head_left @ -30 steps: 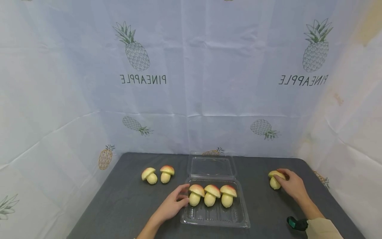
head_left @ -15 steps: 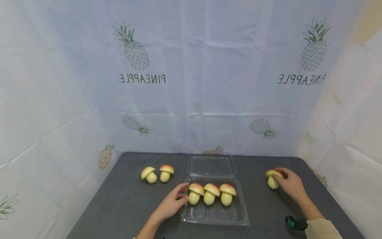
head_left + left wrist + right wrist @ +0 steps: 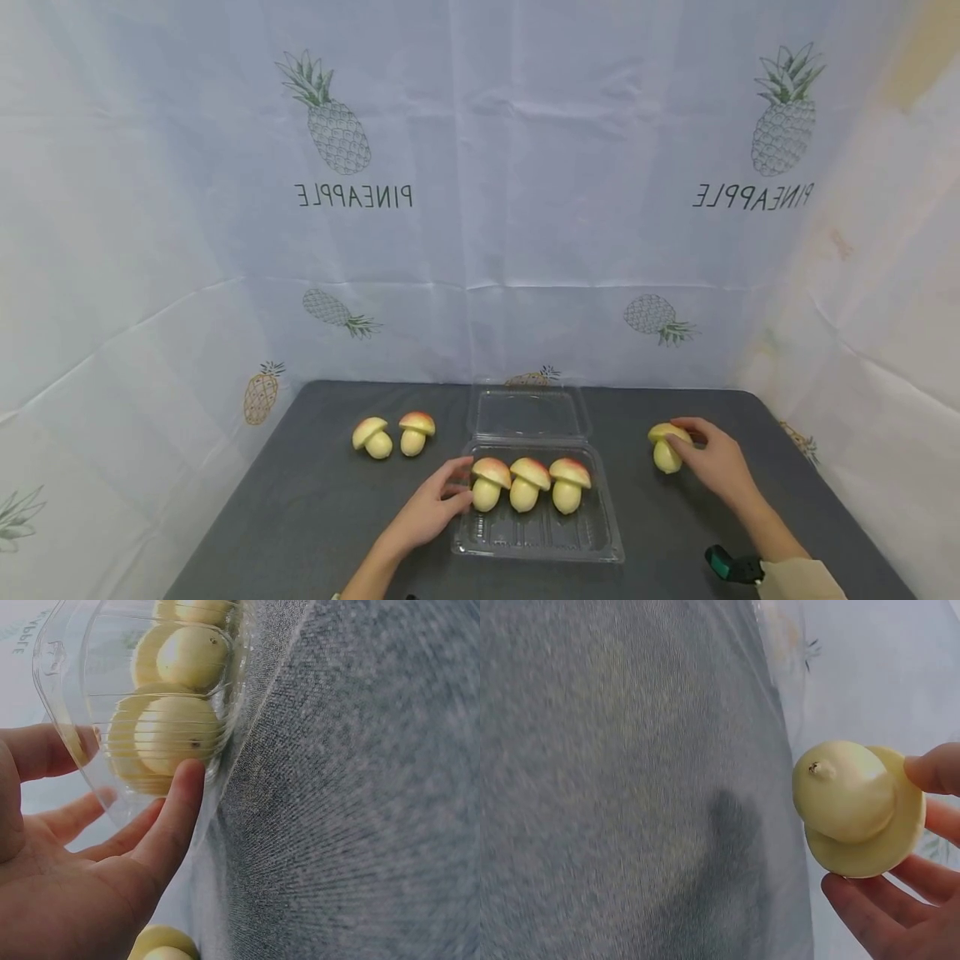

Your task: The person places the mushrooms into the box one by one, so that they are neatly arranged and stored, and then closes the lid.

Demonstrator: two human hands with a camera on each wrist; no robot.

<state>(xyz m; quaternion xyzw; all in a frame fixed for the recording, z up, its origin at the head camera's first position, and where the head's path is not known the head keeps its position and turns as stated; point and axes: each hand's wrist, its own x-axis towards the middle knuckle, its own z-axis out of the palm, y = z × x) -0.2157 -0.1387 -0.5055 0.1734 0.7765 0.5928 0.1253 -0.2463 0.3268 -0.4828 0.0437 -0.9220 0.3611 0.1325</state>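
Observation:
My right hand [image 3: 712, 458] pinches a yellow mushroom [image 3: 666, 456] by its cap between thumb and fingers, right of the container. In the right wrist view the round stem of this mushroom [image 3: 844, 791] faces the camera, above the dark table. My left hand [image 3: 431, 508] holds the left edge of a clear plastic container [image 3: 540, 546], thumb and fingers at its rim. Through the plastic in the left wrist view, a fingertip lies beside the nearest mushroom [image 3: 176, 735]. Three mushrooms with reddish caps stand in a row inside, the middle mushroom [image 3: 527, 486] between the other two.
The container's clear lid [image 3: 528, 414] lies folded back behind it. Two more mushrooms, a left one [image 3: 372, 438] and a right one [image 3: 416, 433], lie at the table's back left. A pineapple-print cloth [image 3: 480, 208] encloses the dark table [image 3: 300, 517] at the back and sides.
My right hand has moved left toward the container with its mushroom. My left hand keeps its place at the container's edge. The whole head view has shifted slightly.

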